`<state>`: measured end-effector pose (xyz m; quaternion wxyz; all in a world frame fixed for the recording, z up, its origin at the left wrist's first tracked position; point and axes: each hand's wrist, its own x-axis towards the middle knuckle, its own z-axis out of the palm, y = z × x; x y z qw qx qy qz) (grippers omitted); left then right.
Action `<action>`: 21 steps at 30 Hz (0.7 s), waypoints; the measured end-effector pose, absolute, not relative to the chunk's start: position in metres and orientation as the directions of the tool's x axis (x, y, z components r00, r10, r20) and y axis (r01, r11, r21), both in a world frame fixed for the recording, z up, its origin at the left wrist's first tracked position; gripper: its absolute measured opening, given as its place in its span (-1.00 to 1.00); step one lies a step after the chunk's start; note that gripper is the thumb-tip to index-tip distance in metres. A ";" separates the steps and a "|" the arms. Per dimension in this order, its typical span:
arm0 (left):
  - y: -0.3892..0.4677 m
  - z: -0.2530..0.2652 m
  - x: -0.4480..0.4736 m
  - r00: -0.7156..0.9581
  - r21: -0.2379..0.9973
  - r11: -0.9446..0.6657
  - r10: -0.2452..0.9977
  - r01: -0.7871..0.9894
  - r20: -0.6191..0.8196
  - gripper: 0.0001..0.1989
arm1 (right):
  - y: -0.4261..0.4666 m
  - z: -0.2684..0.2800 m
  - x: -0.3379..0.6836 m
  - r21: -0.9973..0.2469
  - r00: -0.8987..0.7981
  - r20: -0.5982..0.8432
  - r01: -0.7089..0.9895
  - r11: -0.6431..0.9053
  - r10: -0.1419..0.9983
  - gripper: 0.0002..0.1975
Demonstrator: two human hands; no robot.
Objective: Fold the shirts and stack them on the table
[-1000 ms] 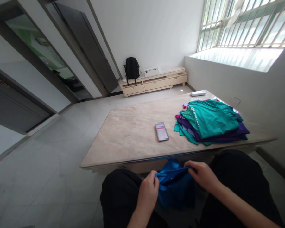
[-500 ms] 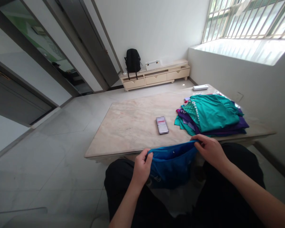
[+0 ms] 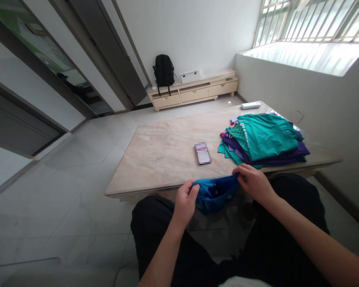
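A blue cloth garment (image 3: 212,201) hangs between my hands at the table's near edge, above my lap; its exact kind is not clear. My left hand (image 3: 187,199) pinches its left end between thumb and fingers. On the other end, my right hand (image 3: 253,179) is closed in a similar pinch. The upper edge stretches between them, and the cloth sags open into a dark hollow. Just beyond my right hand lies a pile of folded garments, with a green shirt (image 3: 266,135) on top and a purple garment (image 3: 302,149) beneath.
The marble-look table (image 3: 155,155) carries a pixelated rectangular item (image 3: 202,153) near its middle and a white oblong object (image 3: 250,105) at the far right corner. Behind stands a low cabinet (image 3: 194,95) with a black backpack (image 3: 164,69) and a white box (image 3: 190,76).
My hands have come closer together. The blue garment is bunched shorter and hangs less far down. The view has shifted slightly.
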<state>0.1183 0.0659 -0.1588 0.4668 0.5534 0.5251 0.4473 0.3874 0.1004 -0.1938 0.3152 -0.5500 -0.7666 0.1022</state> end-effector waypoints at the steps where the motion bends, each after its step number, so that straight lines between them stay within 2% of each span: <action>1: 0.064 -0.160 0.121 0.080 0.989 0.011 0.997 0.148 -0.023 -0.72 | 0.100 -0.196 0.386 -0.500 -0.200 0.371 0.780 0.376 0.907 -0.74; 5: 0.059 -0.169 0.124 0.203 0.982 0.170 0.962 0.076 -0.182 -0.87 | 0.100 -0.198 0.382 -0.527 -0.210 0.408 0.740 0.417 0.889 -0.76; 7: 0.054 -0.172 0.123 0.280 0.972 0.202 0.933 0.120 -0.228 -0.77 | 0.098 -0.194 0.380 -0.559 -0.217 0.442 0.692 0.456 0.870 -0.78; 12: 0.034 -0.177 0.127 0.404 0.905 0.059 0.881 0.421 -0.245 -0.69 | 0.089 -0.181 0.372 -0.583 -0.222 0.517 0.616 0.530 0.827 -0.77; 14: 0.030 -0.182 0.133 0.371 0.807 0.005 0.886 0.590 -0.277 -0.67 | 0.086 -0.177 0.369 -0.573 -0.246 0.529 0.602 0.556 0.812 -0.77; 16: 0.030 -0.187 0.140 0.320 0.698 -0.021 0.898 0.716 -0.301 -0.74 | 0.084 -0.175 0.366 -0.559 -0.279 0.536 0.590 0.583 0.796 -0.77; 18: 0.033 -0.190 0.145 0.287 0.651 -0.038 0.916 0.758 -0.281 -0.70 | 0.082 -0.176 0.365 -0.549 -0.308 0.534 0.583 0.599 0.788 -0.76; 21: 0.037 -0.184 0.150 0.290 0.709 -0.069 0.937 0.702 -0.196 -0.70 | 0.081 -0.183 0.368 -0.539 -0.365 0.487 0.589 0.602 0.793 -0.73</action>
